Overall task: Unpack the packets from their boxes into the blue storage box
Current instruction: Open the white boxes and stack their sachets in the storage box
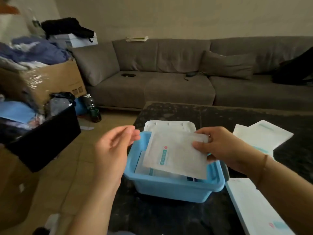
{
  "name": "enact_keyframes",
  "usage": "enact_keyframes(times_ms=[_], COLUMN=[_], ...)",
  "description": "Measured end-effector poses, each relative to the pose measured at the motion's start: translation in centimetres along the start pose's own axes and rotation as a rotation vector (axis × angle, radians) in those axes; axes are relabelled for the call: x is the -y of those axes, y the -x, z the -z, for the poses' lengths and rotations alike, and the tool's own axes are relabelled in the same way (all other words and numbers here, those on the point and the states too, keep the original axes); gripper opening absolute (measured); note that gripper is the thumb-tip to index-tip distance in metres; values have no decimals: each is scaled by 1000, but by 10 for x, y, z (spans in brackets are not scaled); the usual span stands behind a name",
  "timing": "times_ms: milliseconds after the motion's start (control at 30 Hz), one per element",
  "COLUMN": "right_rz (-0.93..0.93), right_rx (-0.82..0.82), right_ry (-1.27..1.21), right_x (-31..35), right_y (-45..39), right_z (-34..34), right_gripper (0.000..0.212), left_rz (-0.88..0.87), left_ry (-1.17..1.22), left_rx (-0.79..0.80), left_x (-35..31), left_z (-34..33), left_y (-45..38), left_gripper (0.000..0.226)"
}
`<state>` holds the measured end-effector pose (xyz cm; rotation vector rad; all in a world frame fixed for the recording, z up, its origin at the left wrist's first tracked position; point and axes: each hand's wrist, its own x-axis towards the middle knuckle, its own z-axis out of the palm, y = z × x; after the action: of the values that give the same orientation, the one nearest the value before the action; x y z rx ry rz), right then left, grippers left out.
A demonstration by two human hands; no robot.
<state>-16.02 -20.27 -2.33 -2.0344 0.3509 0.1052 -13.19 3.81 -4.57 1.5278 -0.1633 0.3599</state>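
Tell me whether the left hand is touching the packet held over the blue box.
Apart. The head view shows the open left hand beside the packet, with blue box rim visible between them.

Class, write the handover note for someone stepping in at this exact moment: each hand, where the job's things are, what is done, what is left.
Left hand: open, holds nothing, beside the blue storage box.
Right hand: pinches a white packet by its right edge, above the box.
Done: more packets already lie inside the box.
White lid lies behind the box.
Left: lower the held packet in. A packet box lies near right on the dark table, flat white packaging far right; whether they still hold packets cannot be told.
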Motion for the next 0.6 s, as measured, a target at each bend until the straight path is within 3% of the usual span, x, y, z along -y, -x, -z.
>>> enact_keyframes(times_ms=[133, 433, 600], right_rz=[-71, -60, -25], right_rx=[77, 150, 145], right_ry=[73, 227, 418], right_x=[-8, -11, -8], right_y=[-25, -44, -38], right_z=[-25, -56, -56], right_gripper=[16, 10, 26], left_rz=[-136, -121, -145], left_ry=[-330, -829, -1052], left_rx=[247, 716, 790], left_x=[15, 36, 36], left_z=[-4, -25, -29], left_y=[-23, -33, -28], left_gripper=[19, 23, 22])
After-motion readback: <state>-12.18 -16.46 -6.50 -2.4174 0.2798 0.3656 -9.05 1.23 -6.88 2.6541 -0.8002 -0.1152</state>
